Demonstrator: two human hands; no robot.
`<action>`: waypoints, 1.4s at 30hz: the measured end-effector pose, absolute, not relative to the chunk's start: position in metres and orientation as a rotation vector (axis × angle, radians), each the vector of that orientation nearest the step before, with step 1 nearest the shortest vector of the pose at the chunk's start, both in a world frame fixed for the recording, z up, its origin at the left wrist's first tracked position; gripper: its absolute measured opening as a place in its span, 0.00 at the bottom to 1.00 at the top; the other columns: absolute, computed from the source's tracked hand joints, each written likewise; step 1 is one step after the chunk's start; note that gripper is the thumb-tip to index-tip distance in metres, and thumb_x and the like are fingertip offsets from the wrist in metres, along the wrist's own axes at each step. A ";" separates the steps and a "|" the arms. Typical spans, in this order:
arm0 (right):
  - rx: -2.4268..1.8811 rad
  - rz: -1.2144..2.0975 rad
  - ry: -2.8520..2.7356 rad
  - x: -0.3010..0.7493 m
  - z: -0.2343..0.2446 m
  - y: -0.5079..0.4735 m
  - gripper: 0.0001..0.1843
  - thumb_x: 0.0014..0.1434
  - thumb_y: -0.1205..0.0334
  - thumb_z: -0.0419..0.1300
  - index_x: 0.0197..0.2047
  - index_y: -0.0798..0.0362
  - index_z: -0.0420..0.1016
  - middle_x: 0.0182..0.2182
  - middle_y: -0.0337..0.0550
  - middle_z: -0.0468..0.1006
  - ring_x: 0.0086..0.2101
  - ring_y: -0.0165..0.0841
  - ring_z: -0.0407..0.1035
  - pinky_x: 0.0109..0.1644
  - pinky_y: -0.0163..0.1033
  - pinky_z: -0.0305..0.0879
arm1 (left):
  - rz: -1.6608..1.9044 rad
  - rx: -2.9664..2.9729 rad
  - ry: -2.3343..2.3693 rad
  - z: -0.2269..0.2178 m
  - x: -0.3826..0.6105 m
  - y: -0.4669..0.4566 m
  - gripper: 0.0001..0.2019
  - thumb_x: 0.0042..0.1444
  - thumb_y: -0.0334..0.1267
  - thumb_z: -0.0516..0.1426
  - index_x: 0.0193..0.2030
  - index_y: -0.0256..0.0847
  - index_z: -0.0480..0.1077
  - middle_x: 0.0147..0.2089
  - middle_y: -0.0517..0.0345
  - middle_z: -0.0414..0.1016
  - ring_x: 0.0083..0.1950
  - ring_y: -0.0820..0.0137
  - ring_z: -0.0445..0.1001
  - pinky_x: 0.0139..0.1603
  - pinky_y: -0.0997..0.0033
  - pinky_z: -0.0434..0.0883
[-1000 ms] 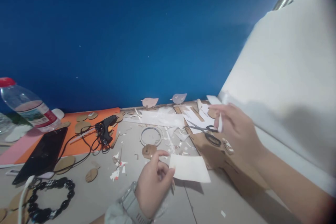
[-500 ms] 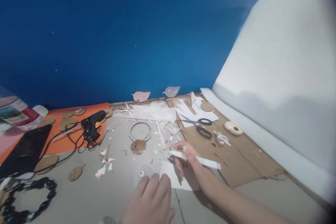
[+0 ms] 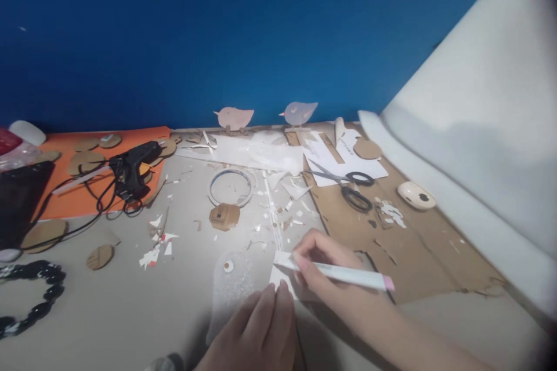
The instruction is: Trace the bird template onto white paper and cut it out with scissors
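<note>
My right hand (image 3: 326, 266) grips a white marker (image 3: 359, 277) with a pink end cap, fingers closed round it near its tip. The tip points left and meets or hovers just over a small piece of white paper (image 3: 282, 275); which of these, I cannot tell. Flat on the paper's near left edge lie the fingertips of my left hand (image 3: 261, 324), stretched out and side by side. Left of the paper, partly under that hand, is a translucent glittery cutout (image 3: 226, 295) bearing a round white eye piece (image 3: 228, 266).
Scissors (image 3: 357, 197) lie on cardboard (image 3: 418, 261) at right, near a white oval case (image 3: 416, 195). A tape roll (image 3: 230, 188) sits mid-table. Leftward are a black glue gun (image 3: 133, 171), its cable, and a beaded bracelet (image 3: 47, 295). Bird cutouts (image 3: 235, 118) stand by the wall.
My right hand has brought the marker's tip down to the white paper. My left hand has slid onto the paper's edge, fingers straightened. The camera view has tilted downward and come nearer.
</note>
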State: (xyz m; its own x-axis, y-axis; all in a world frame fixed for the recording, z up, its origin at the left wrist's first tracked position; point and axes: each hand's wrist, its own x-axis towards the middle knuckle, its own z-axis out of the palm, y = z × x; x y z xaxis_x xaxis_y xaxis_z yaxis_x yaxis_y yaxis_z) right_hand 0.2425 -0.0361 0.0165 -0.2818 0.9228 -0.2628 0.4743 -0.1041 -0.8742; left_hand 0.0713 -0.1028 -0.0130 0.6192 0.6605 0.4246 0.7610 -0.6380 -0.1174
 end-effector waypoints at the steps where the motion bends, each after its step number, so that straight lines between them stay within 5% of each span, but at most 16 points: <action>1: -1.535 1.322 -1.760 0.242 0.016 -0.036 0.09 0.57 0.60 0.54 0.26 0.52 0.62 0.20 0.33 0.66 0.21 0.27 0.59 0.24 0.31 0.54 | -0.524 -2.572 -1.142 -0.012 0.071 -0.102 0.14 0.61 0.33 0.45 0.43 0.37 0.71 0.44 0.58 0.74 0.44 0.71 0.69 0.45 0.75 0.66; 5: -1.568 1.260 -1.819 0.239 0.015 -0.033 0.09 0.54 0.61 0.53 0.23 0.51 0.61 0.18 0.34 0.66 0.20 0.27 0.59 0.23 0.31 0.54 | -0.526 -2.622 -1.115 -0.011 0.070 -0.101 0.21 0.64 0.41 0.40 0.42 0.37 0.72 0.44 0.56 0.75 0.44 0.70 0.68 0.44 0.75 0.67; 16: -1.616 1.103 -1.854 0.235 0.008 -0.036 0.07 0.48 0.60 0.56 0.21 0.50 0.65 0.17 0.37 0.71 0.18 0.29 0.62 0.21 0.32 0.54 | -0.470 -2.667 -1.074 -0.014 0.069 -0.099 0.18 0.62 0.40 0.43 0.45 0.34 0.71 0.45 0.57 0.75 0.45 0.70 0.69 0.40 0.73 0.67; 26: -1.573 1.330 -1.751 0.243 0.019 -0.025 0.09 0.55 0.59 0.56 0.26 0.51 0.63 0.22 0.36 0.67 0.24 0.30 0.61 0.26 0.33 0.56 | -0.534 -2.688 -1.133 -0.006 0.071 -0.096 0.15 0.61 0.37 0.46 0.42 0.35 0.72 0.43 0.56 0.76 0.42 0.70 0.69 0.40 0.72 0.66; 42: -1.683 1.223 -1.706 0.238 0.012 -0.029 0.08 0.54 0.59 0.56 0.26 0.50 0.64 0.22 0.37 0.71 0.23 0.31 0.63 0.25 0.34 0.57 | -0.521 -2.726 -1.089 -0.003 0.068 -0.097 0.15 0.60 0.36 0.47 0.46 0.33 0.70 0.44 0.52 0.76 0.41 0.69 0.72 0.35 0.73 0.68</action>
State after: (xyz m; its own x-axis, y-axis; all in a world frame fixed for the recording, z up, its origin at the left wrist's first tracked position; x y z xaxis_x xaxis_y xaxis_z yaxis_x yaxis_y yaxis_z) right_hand 0.2377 -0.0289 0.0124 -0.1567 0.9519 -0.2635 0.5556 -0.1356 -0.8203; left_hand 0.0684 -0.0965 -0.0032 0.6740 0.6360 0.3757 0.6917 -0.7219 -0.0189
